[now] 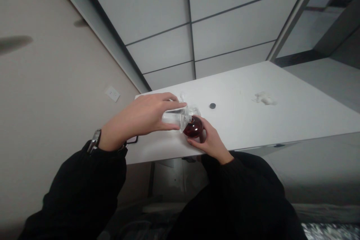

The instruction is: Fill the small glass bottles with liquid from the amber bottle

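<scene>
My left hand [152, 114] is closed around a clear bottle [174, 117], which is tilted almost level with its narrow end pointing right. That end meets the small opening of a round, dark red glossy bottle [193, 128]; I cannot tell whether the two touch. My right hand [209, 138] wraps the red bottle from the right, fingers behind it and thumb at the front. Just behind the bottles, another clear item [194, 110] is partly hidden. A small dark round cap [213, 105] lies on the white table, right of the bottles.
A crumpled whitish translucent piece [266, 98] lies farther right on the white table [236, 120]. A dark-edged flat object [132, 140] shows beneath my left wrist. Behind the table stand white panelled doors [165, 52]; a wall with a socket [113, 93] is at left.
</scene>
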{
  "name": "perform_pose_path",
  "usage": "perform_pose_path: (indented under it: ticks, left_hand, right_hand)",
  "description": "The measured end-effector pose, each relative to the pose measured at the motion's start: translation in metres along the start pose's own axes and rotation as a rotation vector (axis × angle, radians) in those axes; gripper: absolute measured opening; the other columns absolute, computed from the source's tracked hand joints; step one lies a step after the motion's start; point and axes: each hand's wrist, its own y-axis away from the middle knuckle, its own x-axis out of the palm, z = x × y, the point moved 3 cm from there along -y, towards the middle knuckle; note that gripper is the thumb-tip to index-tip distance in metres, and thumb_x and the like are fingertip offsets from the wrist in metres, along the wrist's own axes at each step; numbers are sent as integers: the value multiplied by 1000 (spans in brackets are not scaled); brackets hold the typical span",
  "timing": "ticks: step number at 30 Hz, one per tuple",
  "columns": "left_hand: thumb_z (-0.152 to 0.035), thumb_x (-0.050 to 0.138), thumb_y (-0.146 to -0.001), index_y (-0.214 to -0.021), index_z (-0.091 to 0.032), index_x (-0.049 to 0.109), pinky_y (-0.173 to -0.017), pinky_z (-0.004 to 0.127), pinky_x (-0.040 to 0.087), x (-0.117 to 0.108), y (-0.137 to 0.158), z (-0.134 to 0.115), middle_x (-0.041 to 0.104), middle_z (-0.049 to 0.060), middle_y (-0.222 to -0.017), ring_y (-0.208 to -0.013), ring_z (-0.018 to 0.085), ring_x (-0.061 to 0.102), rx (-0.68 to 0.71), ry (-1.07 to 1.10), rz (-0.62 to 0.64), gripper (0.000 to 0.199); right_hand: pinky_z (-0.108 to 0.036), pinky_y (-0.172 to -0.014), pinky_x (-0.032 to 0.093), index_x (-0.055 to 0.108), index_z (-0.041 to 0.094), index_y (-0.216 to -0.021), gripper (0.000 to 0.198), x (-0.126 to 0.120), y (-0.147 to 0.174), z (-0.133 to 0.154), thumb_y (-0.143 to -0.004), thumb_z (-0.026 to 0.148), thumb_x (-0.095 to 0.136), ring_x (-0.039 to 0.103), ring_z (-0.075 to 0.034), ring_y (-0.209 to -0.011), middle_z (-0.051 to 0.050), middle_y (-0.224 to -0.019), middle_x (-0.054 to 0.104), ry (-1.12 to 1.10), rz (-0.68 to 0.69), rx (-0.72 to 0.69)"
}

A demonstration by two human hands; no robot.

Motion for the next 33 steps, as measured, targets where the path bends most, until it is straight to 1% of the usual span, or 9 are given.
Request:
perform_pose_path:
  ticks: [5, 14, 19, 25, 33]
  left_hand:
    - [-53, 66, -98, -146, -30, 66, -95, 34, 54, -2, -1, -1, 69, 7, -144, -122, 28, 70, 13, -19, 3, 53]
    - [-52, 67, -98, -146, -31, 65, -90, 31, 51, -6, -5, -6, 70, 7, -143, -117, 26, 71, 10, -93, 54, 53]
    - [-54, 66, -98, -145, -32, 66, -90, 31, 50, -9, -8, -7, 70, 7, -143, -116, 26, 71, 5, -102, 80, 52]
    - [-54, 67, -98, -145, -32, 66, -91, 31, 50, -13, -12, -10, 69, 7, -143, -116, 27, 72, 4, -115, 105, 52]
    - [-55, 64, -98, -138, -32, 71, -87, 31, 50, -19, -17, -15, 73, 7, -135, -109, 26, 73, 49, -112, 120, 47]
  right_hand:
    - [-58, -123, 46, 52, 26, -151, 79, 0, 0, 0, -82, 44, 85, 60, -35, -142, -14, -150, 64, -5, 4, 9]
    - [-56, -122, 47, 52, 25, -151, 78, 1, 0, 1, -82, 43, 85, 60, -35, -142, -14, -150, 64, 0, 3, 8]
    - [-56, -121, 49, 52, 24, -150, 78, 0, -1, 2, -81, 42, 85, 62, -35, -140, -14, -149, 65, -3, 0, 10]
    - [-57, -122, 47, 51, 25, -151, 78, -1, 0, 2, -82, 42, 85, 60, -35, -141, -14, -151, 63, 1, 2, -2]
    - [-56, -122, 47, 52, 25, -150, 78, -1, 0, 2, -82, 43, 85, 60, -35, -142, -13, -151, 63, 7, 3, 8]
